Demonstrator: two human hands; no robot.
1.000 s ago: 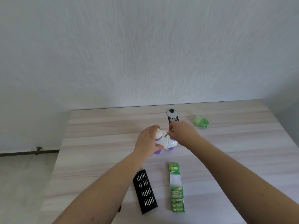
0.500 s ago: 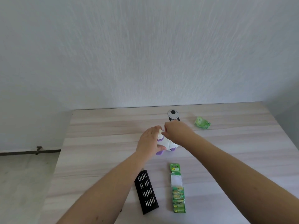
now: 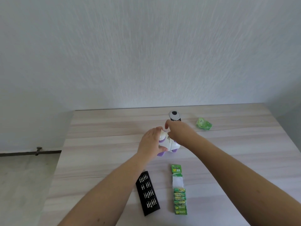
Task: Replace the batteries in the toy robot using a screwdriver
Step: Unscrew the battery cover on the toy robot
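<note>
The worktop (image 3: 101, 144) carries everything within easy reach, the spare parts set nearest the person. The toy robot (image 3: 169, 144) lies near the middle, gripped by the left hand (image 3: 150, 143), whose fingers wrap its white body, probably to steady it. The right hand (image 3: 178, 132) hovers curled over the robot's top; whether it pinches a screwdriver is too small to tell. A black tray of screwdriver bits (image 3: 147, 193) and a strip of green batteries (image 3: 179, 193) lie side by side, ready for the swap. Farther back, a black round-topped object (image 3: 174, 115) and a crumpled green wrapper (image 3: 204, 124) sit out of the way.
</note>
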